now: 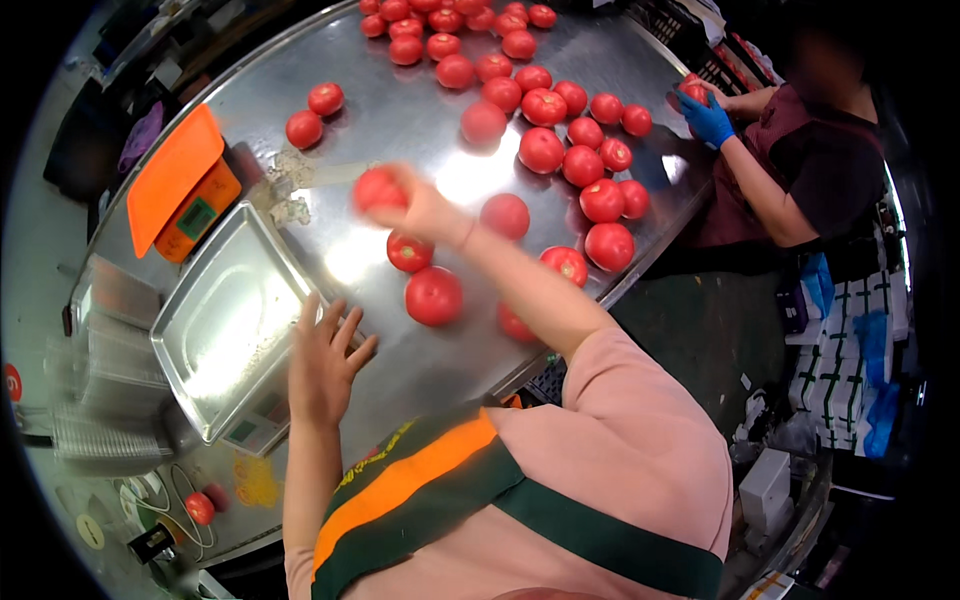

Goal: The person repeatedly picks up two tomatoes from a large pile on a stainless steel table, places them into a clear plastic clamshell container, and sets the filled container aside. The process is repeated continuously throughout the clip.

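My right hand (428, 212), smeared by motion, is closed round a red tomato (377, 192) above the metal table (400, 110). Just beneath it, two more tomatoes (434, 296) rest on the steel. Fingers spread, my left hand (322, 365) is at the right edge of a shiny metal weighing tray (228, 320) and holds nothing. The tray sits on a scale (257, 425) with a small display. Many loose tomatoes (541, 150) lie across the right and far side of the table.
An orange scale (180, 185) stands behind the tray. Stacked clear plastic containers (110, 370) are at the left. Two tomatoes (304, 129) lie apart, far left. Across the table, a person in a blue glove (706, 120) holds a tomato. White boxes (840, 360) are stacked at right.
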`<state>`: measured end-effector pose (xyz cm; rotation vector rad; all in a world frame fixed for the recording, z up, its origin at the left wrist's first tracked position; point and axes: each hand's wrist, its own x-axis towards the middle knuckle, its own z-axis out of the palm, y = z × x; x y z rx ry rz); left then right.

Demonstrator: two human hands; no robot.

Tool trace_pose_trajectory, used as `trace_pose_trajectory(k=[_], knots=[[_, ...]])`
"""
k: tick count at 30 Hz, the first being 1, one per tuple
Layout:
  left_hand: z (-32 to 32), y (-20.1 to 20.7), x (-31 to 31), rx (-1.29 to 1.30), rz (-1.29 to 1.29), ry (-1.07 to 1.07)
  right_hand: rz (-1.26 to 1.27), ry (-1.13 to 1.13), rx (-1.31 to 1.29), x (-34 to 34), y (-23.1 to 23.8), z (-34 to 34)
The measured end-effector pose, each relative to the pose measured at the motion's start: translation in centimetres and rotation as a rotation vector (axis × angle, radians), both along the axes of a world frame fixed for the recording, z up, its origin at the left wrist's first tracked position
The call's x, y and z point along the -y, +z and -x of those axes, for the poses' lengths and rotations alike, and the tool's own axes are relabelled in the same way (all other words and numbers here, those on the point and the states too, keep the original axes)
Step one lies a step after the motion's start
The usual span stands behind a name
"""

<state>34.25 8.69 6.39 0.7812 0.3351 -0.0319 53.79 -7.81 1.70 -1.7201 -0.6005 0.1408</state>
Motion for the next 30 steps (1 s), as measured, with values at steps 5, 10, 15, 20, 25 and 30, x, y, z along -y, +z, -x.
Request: trace_pose_trajectory(k=[5, 10, 15, 20, 25, 30], knots=[[-0.2, -0.2, -2.1, -0.029, 0.386, -0.062, 0.264, 0.207, 0.056, 4.3, 4.8, 3.9], [1.2, 1.9, -10.0, -0.014, -1.580, 0.246, 0.952, -0.102, 0.208, 13.2, -0.7, -0.2], [0.8, 0.6, -12.8, -0.272, -2.056, 0.130, 0.770, -0.223, 0.115, 12.5, -1.7, -1.3], [1.2, -1.0, -12.7, -0.266, -1.993, 0.259, 0.345, 0.094, 0.352, 0.1, 6.1, 3.3], [2.1, -0.9, -20.9, 0.072, -1.821, 0.476, 0.564, 0.303, 0.556, -12.9, 7.2, 7.5], [8.4, 6.5, -38.0, -0.235, -2.501, 0.618, 0.360, 0.182, 0.631, -13.4, 5.0, 8.3]])
